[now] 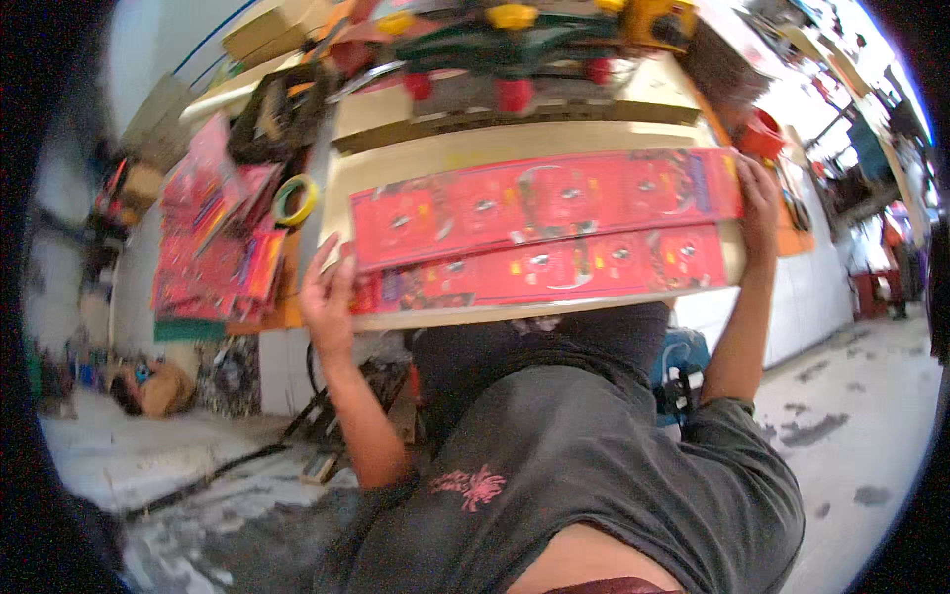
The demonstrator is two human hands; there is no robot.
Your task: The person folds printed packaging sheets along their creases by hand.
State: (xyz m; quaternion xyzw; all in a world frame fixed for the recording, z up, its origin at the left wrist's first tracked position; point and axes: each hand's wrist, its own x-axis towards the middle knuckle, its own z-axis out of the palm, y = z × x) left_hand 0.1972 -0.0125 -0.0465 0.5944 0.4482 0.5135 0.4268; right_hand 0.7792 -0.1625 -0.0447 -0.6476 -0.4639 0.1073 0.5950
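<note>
A long red printed strip (554, 203) with round pictures along it stretches between my hands, slightly tilted, its right end higher. My right hand (757, 198) is closed on its right end, thumb at the edge. At its lower left corner, my left hand (334, 292) grips the edge with thumb and fingers, a little blurred. Below and partly under it lies a second red printed strip (594, 265), similar in pattern. Both are over a pale board (455, 319) in front of me.
To the left lies a pile of red printed packets (213, 247), with a yellow-green tape roll (294, 201) beside it. A dark green frame with red and yellow knobs (510, 54) stands across the back. A red ring-shaped object (760, 136) is at the far right.
</note>
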